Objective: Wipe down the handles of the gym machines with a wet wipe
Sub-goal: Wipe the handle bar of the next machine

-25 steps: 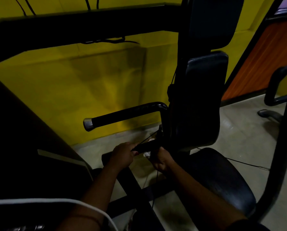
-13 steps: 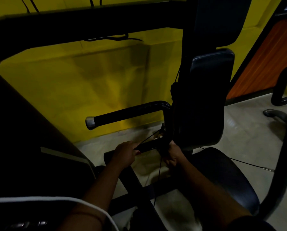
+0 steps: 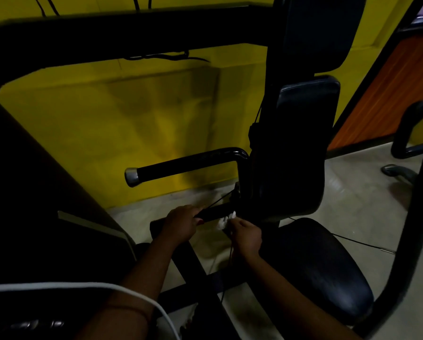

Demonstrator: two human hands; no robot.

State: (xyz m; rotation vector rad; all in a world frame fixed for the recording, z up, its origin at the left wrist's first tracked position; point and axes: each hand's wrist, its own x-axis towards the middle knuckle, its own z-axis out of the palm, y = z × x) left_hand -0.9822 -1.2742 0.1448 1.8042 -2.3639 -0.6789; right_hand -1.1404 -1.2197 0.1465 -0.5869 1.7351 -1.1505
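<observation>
A short black lower handle [image 3: 216, 212] sticks out leftward from the seat post of a gym machine, low down near the floor. My left hand [image 3: 181, 223] grips its free end. My right hand [image 3: 245, 233] pinches a crumpled white wet wipe [image 3: 224, 220] against the handle's inner end, next to the post. Above them a longer black handle [image 3: 188, 164] with a silver end cap points left, untouched.
The machine's black seat [image 3: 321, 268] lies at the right, its tall back pad [image 3: 301, 148] behind the hands. A thick black frame bar [image 3: 107, 38] crosses overhead. A yellow wall [image 3: 132, 119] stands close behind. Another machine's handles [image 3: 411, 148] sit at far right. A white cord [image 3: 107, 287] crosses the foreground.
My right hand has drawn back from the post toward me along the lower handle, and the white wipe now shows. My left hand keeps its grip on the handle's end.
</observation>
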